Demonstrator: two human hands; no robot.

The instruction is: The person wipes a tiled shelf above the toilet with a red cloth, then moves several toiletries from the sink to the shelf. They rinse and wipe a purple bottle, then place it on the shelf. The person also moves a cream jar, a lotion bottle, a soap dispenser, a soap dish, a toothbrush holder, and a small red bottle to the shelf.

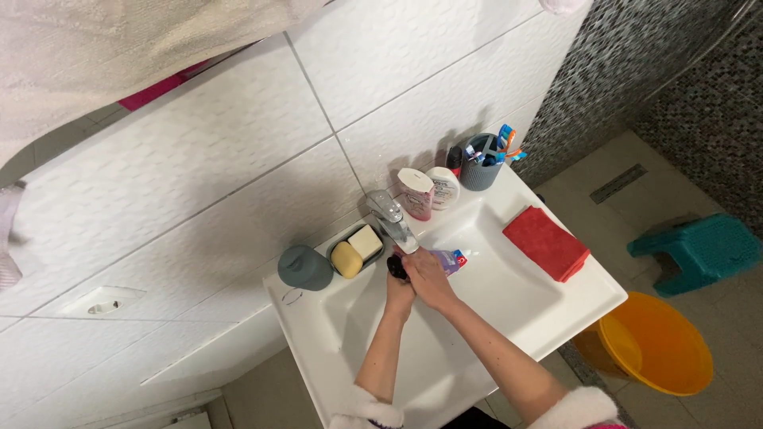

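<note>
Head view looks down on a white sink [556, 318] where both hands meet under the chrome faucet [389, 218]. The left hand [399, 292] is curled around a small dark object [396, 267], too hidden to identify. The right hand [429, 276] lies over it, fingers closed on a purple tube [450, 260] with a red and blue end that points toward the basin's right side. Both hands sit just below the spout, over the basin.

Judging from this, the main risk is slipping: wet fingers pressed together on two small items could let the tube or the dark object drop into the basin. The faucet stands so close above the knuckles that lifting the hands could knock it.

Room is tight at the back: a soap dish [357, 248] with a yellow bar and a white bar, and a grey cup [304, 268], sit just left of the faucet; two pale bottles [429, 191] and a grey toothbrush holder [481, 168] crowd the far rim. A folded red cloth [547, 242] covers the right ledge near its edge. The near basin is open. Beside the sink, an orange bucket [656, 345] and a teal stool [699, 250] stand on the floor.
</note>
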